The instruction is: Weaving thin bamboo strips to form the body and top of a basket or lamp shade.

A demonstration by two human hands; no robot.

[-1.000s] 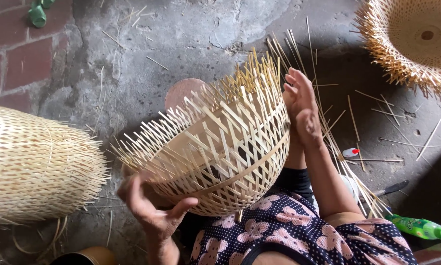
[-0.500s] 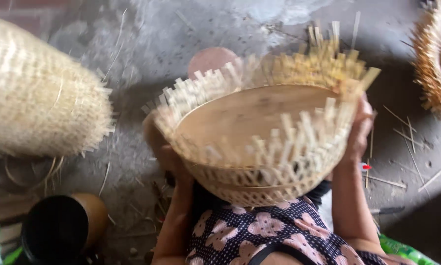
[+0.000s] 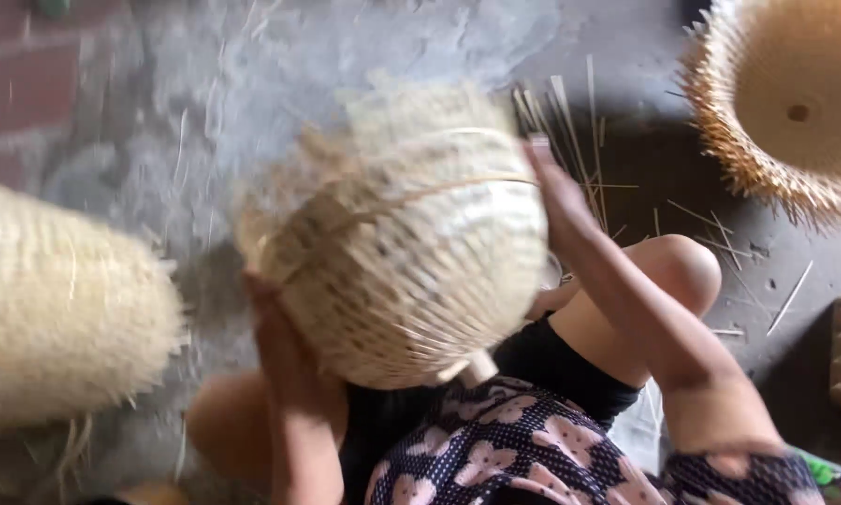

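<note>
Two bare hands are seen gripping a woven bamboo basket (image 3: pixel 406 252), which is held at the centre of the frame above the person's lap and bare knees. The basket is blurred by motion; its rounded woven underside is turned toward the camera, and loose strip ends bristle along its rim at about 11 o'clock. The left hand (image 3: pixel 275 323) is pressed against the basket's side at 8 o'clock, most of it hidden behind the weave, so the curl of its fingers cannot be told. The right hand (image 3: pixel 556 192) is laid against the basket's edge at 3 o'clock, fingers extended along the rim in a hold on it.

A finished-looking pale basket (image 3: pixel 60 304) is seen lying on its side at 9 o'clock, well apart from the hands. A third basket with spiky, untrimmed edges (image 3: pixel 785 103) is set at 2 o'clock, its open mouth facing up. Loose bamboo strips (image 3: pixel 570 131) are scattered on the concrete floor (image 3: pixel 364 47) just beyond the right hand, at 1 o'clock. A dark floral garment (image 3: pixel 523 449) is worn by the person, visible at 6 o'clock.
</note>
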